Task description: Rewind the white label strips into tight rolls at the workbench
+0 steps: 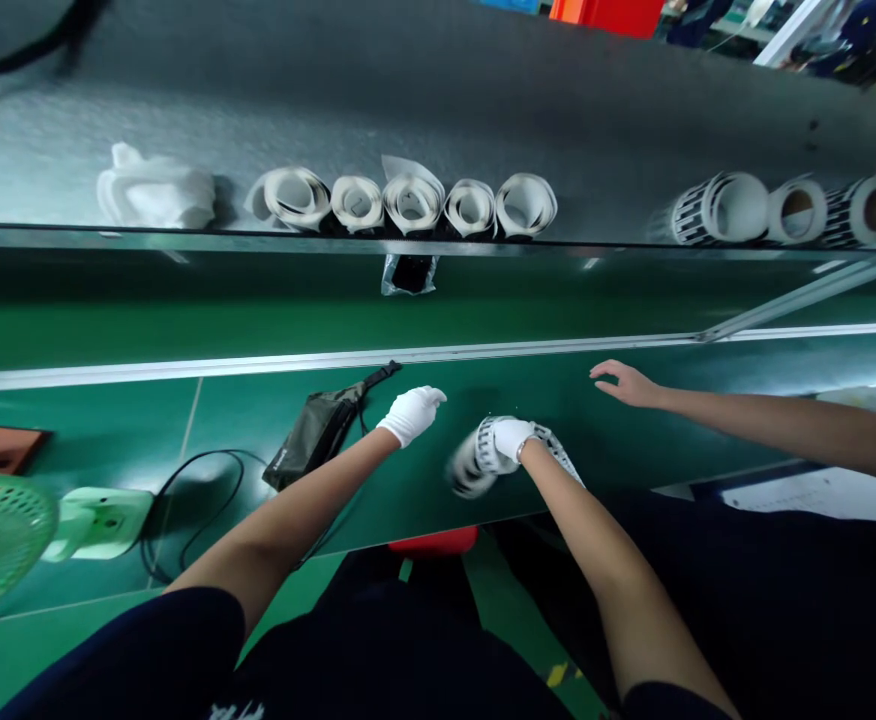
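My right hand (pixel 511 438), in a white glove, grips a roll of black-and-white printed labels (pixel 487 447) over the green table. The roll's left end is smeared by motion, and a printed strip runs out to the right of the hand. My left hand (pixel 412 415), also gloved in white, is held left of the roll and apart from it. Its fingers are bent and pressed together, with nothing showing at the tips. Close to its left lies a dark pouch (pixel 314 440) with a strap and buckle.
Several paper rolls (pixel 413 203) and a white crumpled bundle (pixel 157 190) line the shelf; more label rolls (pixel 738 208) stand right. A bagged black item (pixel 411 273) lies below. A co-worker's bare hand (pixel 628 384) reaches in. At left are a green fan (pixel 3 545) and cable (pixel 239 465).
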